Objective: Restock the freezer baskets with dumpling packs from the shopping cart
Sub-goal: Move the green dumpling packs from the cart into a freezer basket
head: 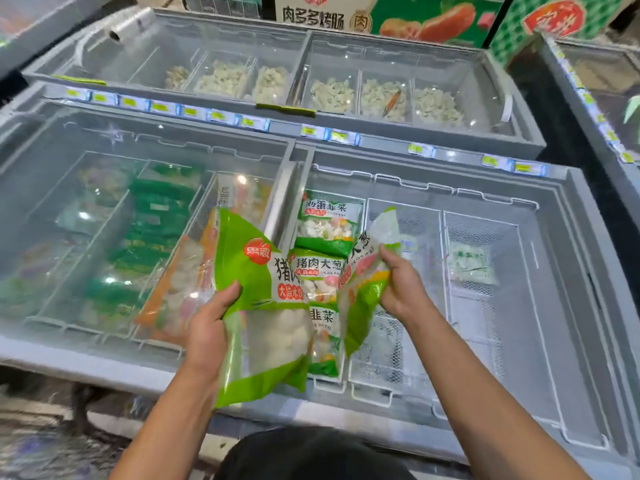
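My left hand point(207, 323) grips a green-and-clear dumpling pack point(263, 306) by its left edge, holding it over the freezer's front rim. My right hand point(401, 282) grips a second green pack point(363, 282), tilted on edge above a white wire basket point(381, 362). Between the two hands, a narrow basket point(329, 382) holds several similar green packs point(327, 223) lying flat. The shopping cart is not in view.
A wire basket point(485, 306) to the right holds one pale pack point(471, 263). Under the closed glass lid point(104, 202) on the left lie green and orange packs. A second freezer point(346, 88) behind holds loose dumplings. Price tags point(214, 116) line the divider.
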